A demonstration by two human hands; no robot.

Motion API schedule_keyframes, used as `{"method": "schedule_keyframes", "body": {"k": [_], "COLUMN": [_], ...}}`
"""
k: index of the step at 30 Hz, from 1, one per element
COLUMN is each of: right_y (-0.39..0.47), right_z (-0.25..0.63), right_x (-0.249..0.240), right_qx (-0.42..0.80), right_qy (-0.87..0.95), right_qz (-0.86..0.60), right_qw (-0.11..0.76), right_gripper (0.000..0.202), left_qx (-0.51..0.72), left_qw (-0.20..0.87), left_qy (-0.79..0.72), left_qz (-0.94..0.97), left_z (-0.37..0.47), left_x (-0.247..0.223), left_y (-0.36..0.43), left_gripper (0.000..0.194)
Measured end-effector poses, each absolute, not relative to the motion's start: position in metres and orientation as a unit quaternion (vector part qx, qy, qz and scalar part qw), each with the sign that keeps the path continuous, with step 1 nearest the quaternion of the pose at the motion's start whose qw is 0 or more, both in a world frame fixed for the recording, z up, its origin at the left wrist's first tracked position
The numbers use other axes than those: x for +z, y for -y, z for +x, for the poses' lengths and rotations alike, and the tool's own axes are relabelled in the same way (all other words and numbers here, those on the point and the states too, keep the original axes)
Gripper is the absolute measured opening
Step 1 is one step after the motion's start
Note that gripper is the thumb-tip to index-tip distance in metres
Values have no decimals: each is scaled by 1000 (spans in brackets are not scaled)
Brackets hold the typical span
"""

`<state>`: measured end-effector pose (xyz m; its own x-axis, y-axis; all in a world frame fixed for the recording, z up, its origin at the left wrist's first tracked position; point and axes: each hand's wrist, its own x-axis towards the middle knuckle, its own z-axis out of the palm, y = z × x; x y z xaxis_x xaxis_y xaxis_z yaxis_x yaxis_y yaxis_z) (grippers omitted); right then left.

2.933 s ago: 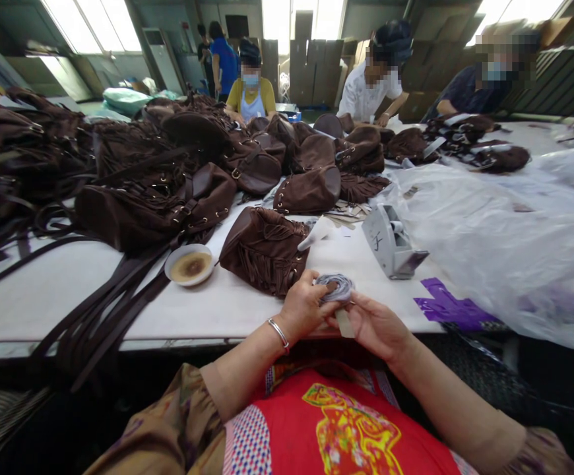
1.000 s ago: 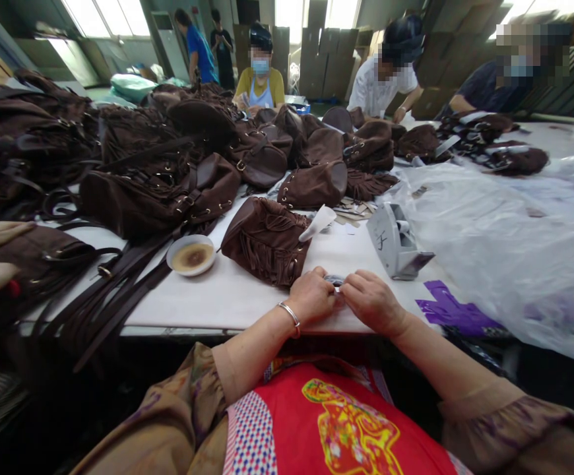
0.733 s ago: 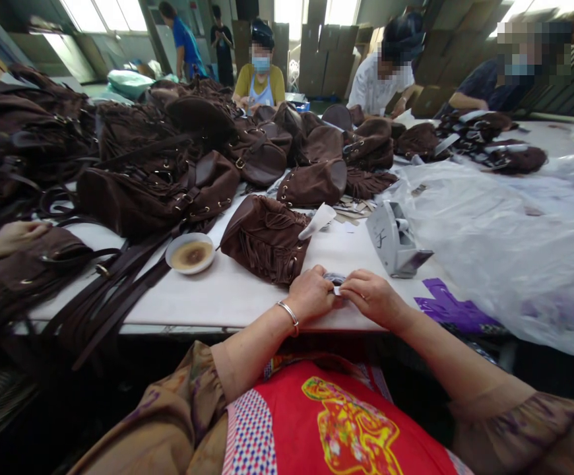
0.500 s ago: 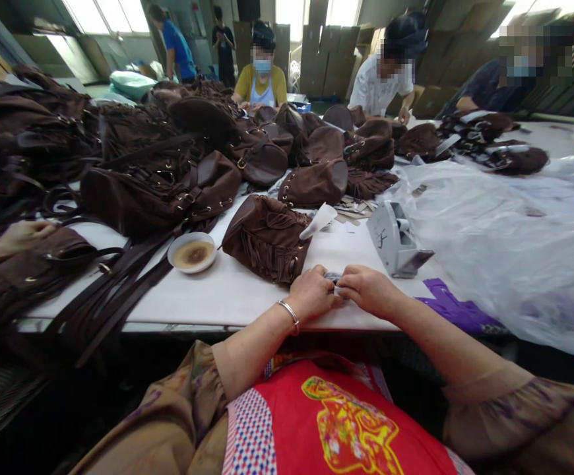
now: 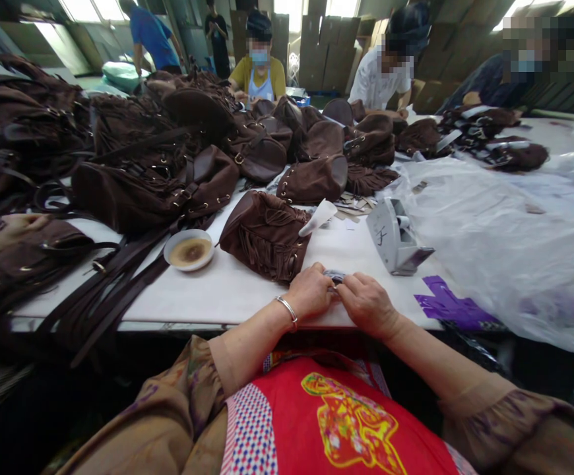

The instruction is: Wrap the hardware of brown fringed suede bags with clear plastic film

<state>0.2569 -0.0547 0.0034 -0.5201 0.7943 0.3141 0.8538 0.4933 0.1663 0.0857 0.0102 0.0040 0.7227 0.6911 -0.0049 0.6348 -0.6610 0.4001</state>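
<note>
Between my hands, just above the near edge of the white table [image 5: 168, 293], is a small grey, shiny item [image 5: 335, 274], its kind mostly hidden by my fingers. My left hand [image 5: 311, 291] grips its left side, fingers closed. Closed on the right side, my right hand [image 5: 369, 303] pinches it close to the left fingertips. Right behind my left hand lies a dark brown fringed bag [image 5: 262, 234] on its side, a translucent white strip [image 5: 319, 216] sticking out at its mouth. Left of that bag stands a white bowl [image 5: 191, 268] of tan-brown liquid.
A grey metal holder [image 5: 383, 237] stands beyond my right hand. Clear plastic sheeting [image 5: 505, 237] and a purple plastic piece [image 5: 452, 305] cover the right side. Brown bags [image 5: 153, 191] pile up behind; straps hang over the edge. Another person's hand [image 5: 17, 231] is at far left; co-workers are opposite.
My right hand has turned, its knuckles now more upward and its wrist lower, while still pinching the grey item. My left hand stays nearly in place. A person in blue at the back bends over.
</note>
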Motion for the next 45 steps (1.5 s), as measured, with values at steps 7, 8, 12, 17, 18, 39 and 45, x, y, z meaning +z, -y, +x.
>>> {"method": "schedule_keyframes", "body": {"k": [7, 8, 12, 17, 18, 39, 45], "right_y": [75, 77, 83, 90, 89, 13, 44], "right_z": [270, 271, 267, 283, 294, 404, 386], "right_x": [-2, -3, -10, 3, 12, 57, 34], "right_qx": [-82, -79, -39, 21, 12, 265, 272], "right_qy": [884, 883, 867, 812, 783, 275, 243], "right_qz": [-447, -452, -481, -508, -531, -778, -776], "right_qw": [105, 100, 128, 286, 322, 498, 515], "right_gripper": [31, 32, 33, 33, 31, 15, 16], "left_qx": [75, 73, 59, 53, 52, 107, 121], "left_qw": [231, 241, 268, 288, 290, 213, 183], "left_qy": [-327, -316, -321, -375, -375, -439, -466], "left_qz": [913, 915, 907, 880, 879, 867, 857], "left_z": [83, 83, 85, 90, 91, 86, 87], "left_x": [9, 10, 8, 6, 6, 4, -4], "left_y": [-16, -17, -22, -23, -23, -6, -6], "left_gripper": [32, 34, 33, 28, 27, 27, 26]}}
